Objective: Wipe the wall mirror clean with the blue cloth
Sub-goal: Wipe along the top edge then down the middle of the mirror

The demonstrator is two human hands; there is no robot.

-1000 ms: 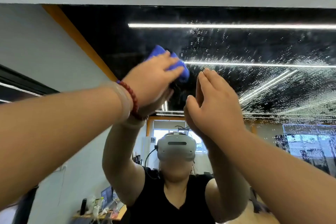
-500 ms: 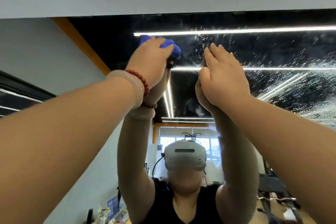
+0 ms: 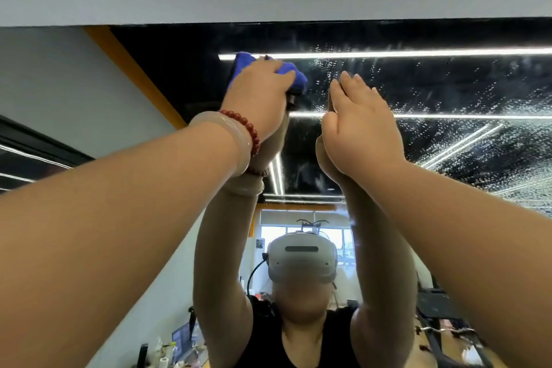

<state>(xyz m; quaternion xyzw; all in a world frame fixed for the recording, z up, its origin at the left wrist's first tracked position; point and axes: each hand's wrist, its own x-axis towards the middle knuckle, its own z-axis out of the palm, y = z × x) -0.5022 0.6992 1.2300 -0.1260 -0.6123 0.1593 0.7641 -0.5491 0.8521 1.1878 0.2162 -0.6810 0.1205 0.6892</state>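
The left hand (image 3: 259, 92) squeezed the blue cloth (image 3: 242, 66) on the wall mirror (image 3: 448, 84); the right hand (image 3: 360, 128) lay open. Best was pressing hard toward drops (image 3: 493, 106) at 3 o'clock.

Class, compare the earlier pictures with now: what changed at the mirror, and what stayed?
The left hand, gripping the blue cloth, slid up the mirror toward its top edge; the open right hand rose alongside. Grip unchanged; droplets remain on the right.

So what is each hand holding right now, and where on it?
The left hand grips the bunched blue cloth, fingers curled over its middle, pressing it to the mirror. The right hand holds nothing; it lies flat on the glass.
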